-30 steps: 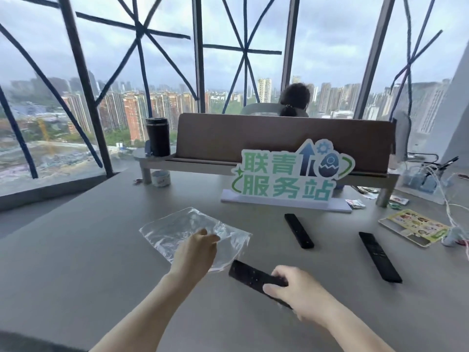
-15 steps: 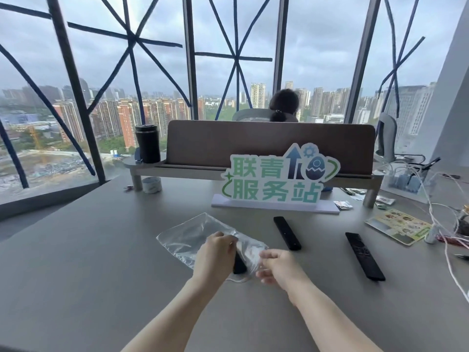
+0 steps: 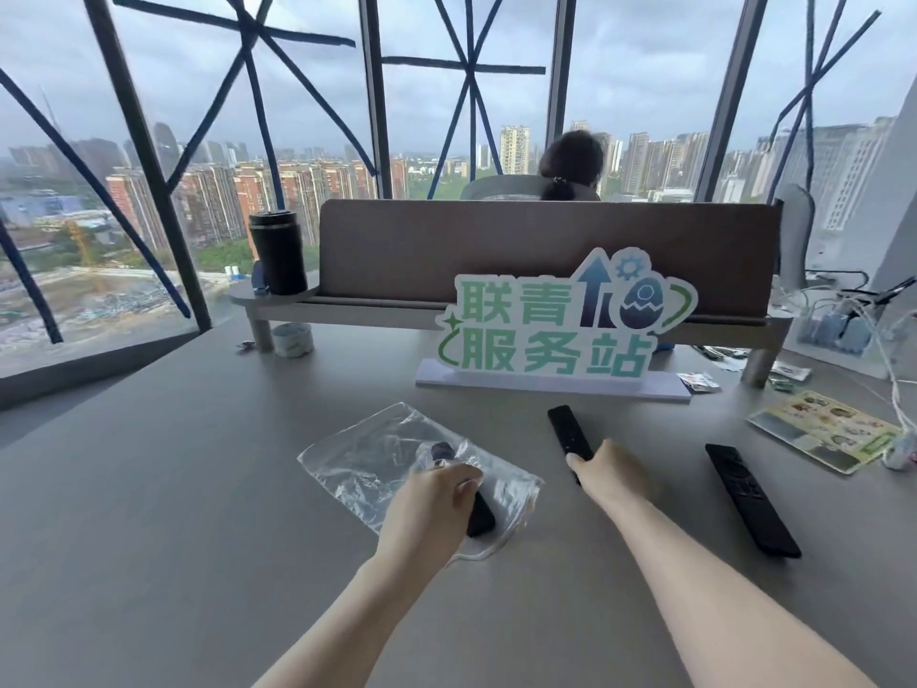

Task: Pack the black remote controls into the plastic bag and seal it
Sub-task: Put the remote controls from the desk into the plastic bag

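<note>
A clear plastic bag (image 3: 367, 454) lies flat on the grey table (image 3: 149, 513). One black remote (image 3: 480, 518) is inside it, with its far end showing through the film. My left hand (image 3: 431, 504) pinches the bag's near edge over that remote. A second black remote (image 3: 565, 429) lies to the right of the bag. My right hand (image 3: 613, 471) closes over its near end, thumb on its left side, while it rests on the table. A third black remote (image 3: 749, 499) lies untouched farther right.
A green and white sign (image 3: 560, 330) stands behind the remotes. Beyond it is a brown desk divider (image 3: 496, 250), with a black tumbler (image 3: 278, 253) on its shelf and a tape roll (image 3: 293, 340) below. A leaflet (image 3: 823, 429) and white cables (image 3: 893, 384) lie at the right. A person sits behind the divider.
My right hand pushed the first remote into the bag, let go, and moved right onto the second remote. My left hand stayed on the bag's opening.
</note>
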